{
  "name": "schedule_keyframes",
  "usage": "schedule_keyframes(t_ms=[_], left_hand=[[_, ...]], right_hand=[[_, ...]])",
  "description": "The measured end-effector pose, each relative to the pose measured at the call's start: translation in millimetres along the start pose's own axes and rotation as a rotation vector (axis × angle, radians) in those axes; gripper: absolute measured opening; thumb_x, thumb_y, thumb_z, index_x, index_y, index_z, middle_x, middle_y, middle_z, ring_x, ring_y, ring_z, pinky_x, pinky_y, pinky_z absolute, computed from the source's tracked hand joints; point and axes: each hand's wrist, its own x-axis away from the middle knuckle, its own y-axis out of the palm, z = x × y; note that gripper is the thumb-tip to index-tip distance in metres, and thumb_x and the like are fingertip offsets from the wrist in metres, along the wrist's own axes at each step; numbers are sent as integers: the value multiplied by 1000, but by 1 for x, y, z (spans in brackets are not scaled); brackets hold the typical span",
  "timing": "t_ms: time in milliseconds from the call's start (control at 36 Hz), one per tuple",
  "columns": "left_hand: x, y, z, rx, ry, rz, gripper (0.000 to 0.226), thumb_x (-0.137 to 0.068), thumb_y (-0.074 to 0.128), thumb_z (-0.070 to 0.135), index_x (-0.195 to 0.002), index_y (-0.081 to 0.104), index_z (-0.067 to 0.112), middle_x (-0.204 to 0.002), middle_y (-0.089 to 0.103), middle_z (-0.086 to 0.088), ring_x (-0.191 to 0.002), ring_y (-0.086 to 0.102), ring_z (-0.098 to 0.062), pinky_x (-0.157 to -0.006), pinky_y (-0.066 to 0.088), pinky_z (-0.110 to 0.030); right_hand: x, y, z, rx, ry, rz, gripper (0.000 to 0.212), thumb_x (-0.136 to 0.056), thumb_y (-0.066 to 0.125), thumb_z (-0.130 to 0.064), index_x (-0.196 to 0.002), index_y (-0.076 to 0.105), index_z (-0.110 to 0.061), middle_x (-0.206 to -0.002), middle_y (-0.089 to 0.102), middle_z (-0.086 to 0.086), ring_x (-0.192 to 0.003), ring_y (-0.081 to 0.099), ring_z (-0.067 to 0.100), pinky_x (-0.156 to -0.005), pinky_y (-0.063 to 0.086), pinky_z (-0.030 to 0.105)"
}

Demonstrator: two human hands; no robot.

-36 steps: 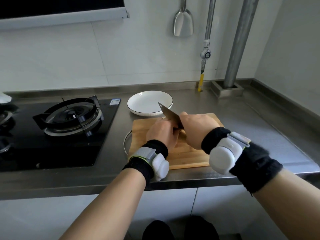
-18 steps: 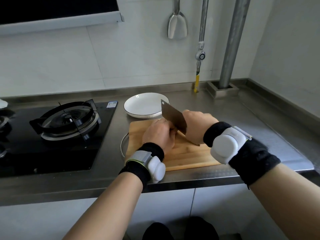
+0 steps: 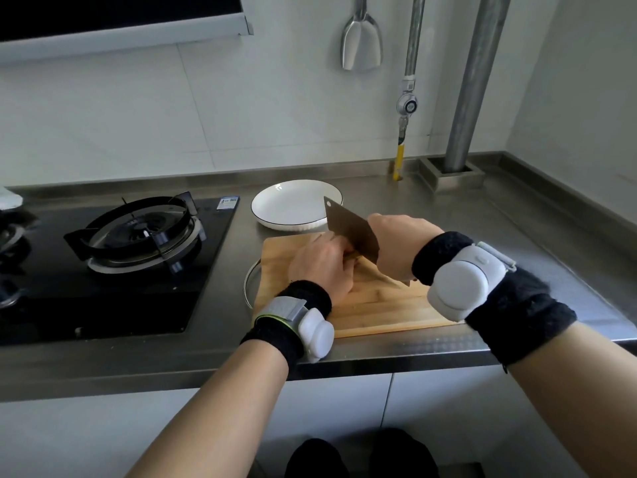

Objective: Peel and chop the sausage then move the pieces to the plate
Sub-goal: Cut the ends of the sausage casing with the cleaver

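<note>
1. This is a kitchen with a long steel counter (image 3: 344, 350) and white tiles on the wall behind it.
2. Closest to the person, at about 6 o'clock, a wooden board (image 3: 379, 305) lies on the counter.
3. The left hand (image 3: 320, 267) sits on the board with its fingers bent down. It seems to press on the sausage, but the hand hides the sausage almost fully, so I cannot tell how it holds it.
4. The right hand (image 3: 396, 243) is just to the right, at 3 o'clock from the left hand. Its fingers are wrapped round the handle of a big knife (image 3: 351, 232).
5. The blade is up off the board and leans over the left fingers.
6. Past the board, at 12 o'clock, is a white plate (image 3: 275, 205). No pieces are seen on it.
7. At 9 o'clock sits a black stove (image 3: 138, 236).
8. I think the chopping is going on now. Moving the pieces to the plate is not done yet.
</note>
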Motion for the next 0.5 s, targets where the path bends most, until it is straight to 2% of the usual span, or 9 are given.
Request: schedule_keyframes(t_ms=[111,222,306,417,500], left_hand=[[-1,1,-2,25,-7,-23,18,-91,55,29,-101,68,22,-107,64,1,-102,56,-21,-79,51,-36],[-2,1,-3,12,-13,-52,20,-90,50,26,-97,67,21,-107,64,2,-103,54,-21,-71,45,-31],[-2,0,-3,20,-32,-55,20,-90,50,27,-98,67,22,-107,63,2,-103,55,-21,-75,50,-34],[-2,0,-2,48,-38,-42,20,-91,55,29,-103,70,22,-108,64,1,-104,55,-22,-81,51,-38],[-2,3,-1,32,-17,-47,19,-91,57,28,-102,70,21,-105,65,1,-103,56,-22,-82,51,-39]], right_hand=[[-12,-2,-8,60,-30,-12,19,-88,56,-14,-107,59,-11,-78,57,1,-71,59,22,-66,49,33],[-27,-1,-24,124,-13,-36,18,-90,59,-12,-107,66,-11,-75,54,1,-74,56,23,-67,44,32],[-27,-2,-20,94,-37,-44,19,-92,55,-15,-108,65,-11,-73,52,0,-75,56,24,-67,43,32],[-10,-2,-8,37,-37,-68,22,-92,55,-18,-113,61,-12,-90,62,3,-84,62,26,-76,55,35],[-5,0,-6,22,-6,-82,24,-92,56,-19,-115,62,-12,-99,65,5,-90,65,27,-80,56,35]])
